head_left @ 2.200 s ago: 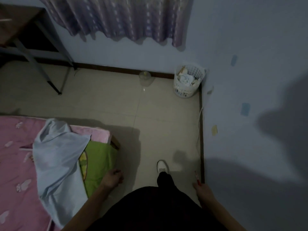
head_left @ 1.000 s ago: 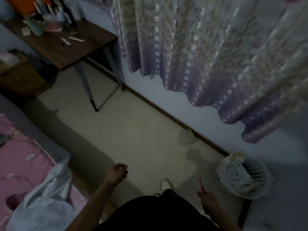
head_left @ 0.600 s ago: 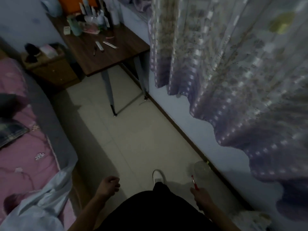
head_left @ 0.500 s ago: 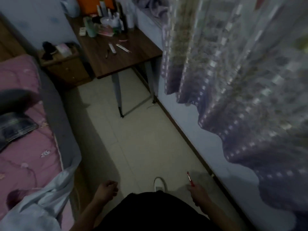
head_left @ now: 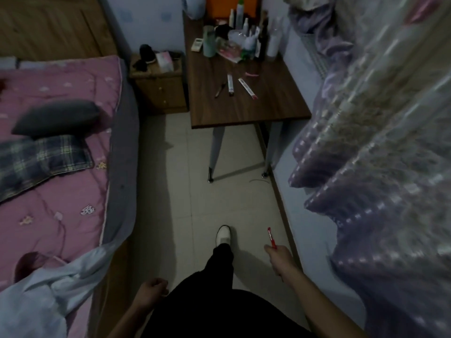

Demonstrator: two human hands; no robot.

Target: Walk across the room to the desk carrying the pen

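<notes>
Head view: right hand [head_left: 278,255] clamped around lower end of red pen [head_left: 271,238], pen tip pointing up and forward, held above floor [head_left: 195,206] near baseboard and curtain [head_left: 380,147]. Left hand [head_left: 151,292] curled loosely at hip level, holding nothing, beside bed [head_left: 58,152] edge. White shoe [head_left: 223,235] on floor between hands. Ahead, dark wooden tabletop [head_left: 246,103] carrying bottles [head_left: 246,32] and scattered small sticks; nightstand [head_left: 159,86] between tabletop and bed. Pale blue cloth [head_left: 56,284] draped over bed corner.
</notes>
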